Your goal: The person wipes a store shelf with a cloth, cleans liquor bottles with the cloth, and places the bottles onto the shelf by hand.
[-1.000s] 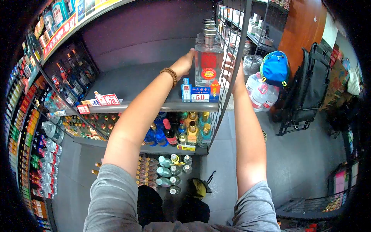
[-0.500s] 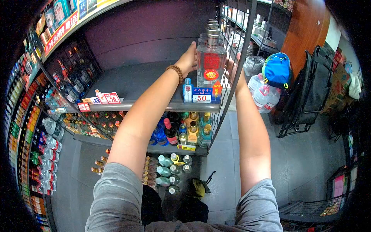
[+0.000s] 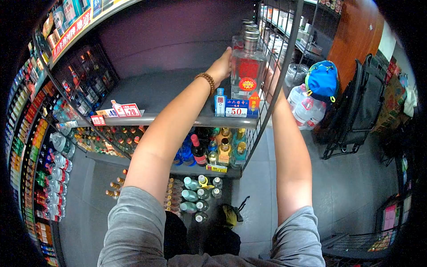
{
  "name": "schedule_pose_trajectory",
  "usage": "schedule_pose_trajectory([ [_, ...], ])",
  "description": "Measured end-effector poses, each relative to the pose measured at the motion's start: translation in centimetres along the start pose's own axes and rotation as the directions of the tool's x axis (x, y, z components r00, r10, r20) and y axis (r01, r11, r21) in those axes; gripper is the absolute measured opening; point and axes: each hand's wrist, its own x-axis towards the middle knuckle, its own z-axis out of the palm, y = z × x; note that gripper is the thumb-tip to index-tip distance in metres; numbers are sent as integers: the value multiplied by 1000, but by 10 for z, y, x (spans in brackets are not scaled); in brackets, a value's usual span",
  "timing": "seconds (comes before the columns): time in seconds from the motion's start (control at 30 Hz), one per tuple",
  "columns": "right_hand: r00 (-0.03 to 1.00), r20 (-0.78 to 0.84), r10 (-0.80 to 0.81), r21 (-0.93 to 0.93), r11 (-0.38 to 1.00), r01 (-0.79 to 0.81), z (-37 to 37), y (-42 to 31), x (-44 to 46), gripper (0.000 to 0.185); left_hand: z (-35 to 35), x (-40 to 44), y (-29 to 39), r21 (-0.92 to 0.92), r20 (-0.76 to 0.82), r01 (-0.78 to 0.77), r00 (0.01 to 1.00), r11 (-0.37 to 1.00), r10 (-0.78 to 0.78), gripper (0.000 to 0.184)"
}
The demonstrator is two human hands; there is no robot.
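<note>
A square clear glass liquor bottle with red print, a red starburst sticker and a silver cap stands upright at the right end of the dark shelf. More capped bottles line up behind it. My left hand, a beaded bracelet at its wrist, presses along the bottle's left side, with its fingertips partly hidden. On the opposite side, my right hand meets the bottle, largely covered by the black wire mesh and its post. A blue price card reading 50 sits on the shelf edge before the bottle.
The mesh side panel borders the shelf on the right. Below are a lower shelf of bottles and several floor bottles. Wrapped water jugs with a blue bag and a folded black chair stand to the right.
The whole view has shifted slightly, with the shelf and bottle appearing a little further right. Both hands stay on either side of the bottle, which keeps its place behind the price card.
</note>
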Motion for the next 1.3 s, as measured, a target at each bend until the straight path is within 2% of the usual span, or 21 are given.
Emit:
schedule_pose_trajectory([
  [0.03,998,-58,-38,12,999,38,-1,5,2,35,0,4,-2,-9,-25,-12,1000,1000,12,61],
  [0.2,990,-65,-126,11,992,127,4,8,2,35,-6,14,-9,31,-50,-21,998,999,23,55],
  [0.4,993,-66,-93,-45,995,90,-2,9,1,30,-4,17,-10,-52,-38,-44,998,998,43,56],
  [0.43,994,-71,-89,-48,995,86,-1,9,-1,30,-5,17,-9,-35,22,-38,999,999,39,57],
  [0.47,994,-99,-36,-121,992,24,-1,8,-4,49,-5,17,-8,-17,82,-33,996,999,35,61],
  [0.53,991,-131,15,-192,981,-41,-3,8,-4,68,-5,17,-8,-32,85,-44,995,999,46,61],
  [0.6,999,36,-34,-164,986,39,-11,12,1,62,-4,16,-8,-46,89,-55,994,997,59,61],
  [0.73,999,-15,-29,-198,980,26,-15,15,-3,51,0,10,-4,-11,18,-51,999,999,51,59],
  [0.83,999,-18,47,-165,985,-50,-15,12,0,41,0,14,-8,-43,-14,-48,999,998,48,58],
  [0.93,997,-80,-11,-75,997,5,-10,15,0,37,2,10,-7,-95,-18,-70,997,993,69,57],
  [1.0,946,-284,-156,-150,982,116,-4,8,-10,24,3,8,-5,-115,-19,-79,997,990,77,57],
  [1.03,898,-357,-259,-24,963,268,18,-1,-23,15,3,9,-5,-135,-42,-86,996,987,81,58],
  [1.13,910,-314,-269,-112,963,246,9,-3,-25,13,-1,13,-5,-157,-48,-61,997,986,54,58],
  [1.2,907,-330,-262,-133,964,230,10,-5,-27,17,-1,16,-7,-159,-29,-30,999,987,25,58],
  [1.3,917,-321,-237,-159,968,194,11,-5,-29,27,1,20,-7,-241,25,-61,997,969,70,58],
])
